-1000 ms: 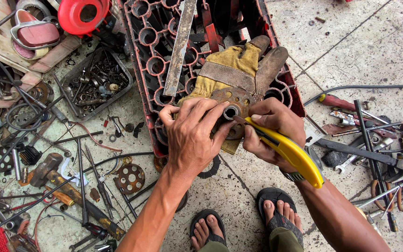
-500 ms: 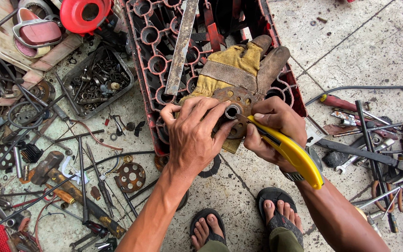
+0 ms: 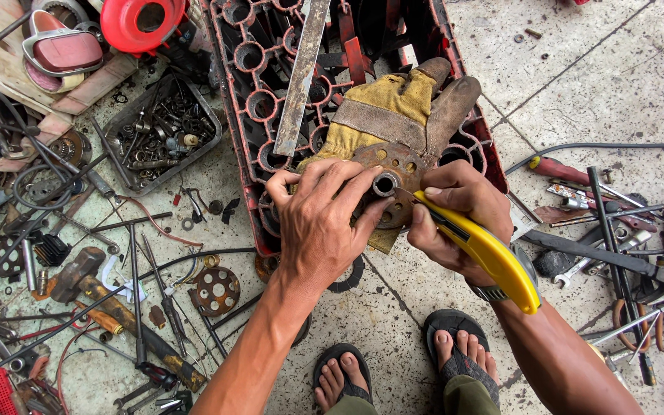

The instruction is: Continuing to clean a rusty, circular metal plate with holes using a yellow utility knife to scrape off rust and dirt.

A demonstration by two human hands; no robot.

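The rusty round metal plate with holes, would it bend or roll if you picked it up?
The rusty disc looks thick, so probably stiff and heavy for its size. Its rough rust likely grips, not slips. Being round, it might roll on edge; the left hand steadies it on the glove.

A rusty disc (image 3: 384, 184) lies on a glove (image 3: 384, 114) atop the crate (image 3: 249, 115), parts tray (image 3: 121, 165) left, tools right.
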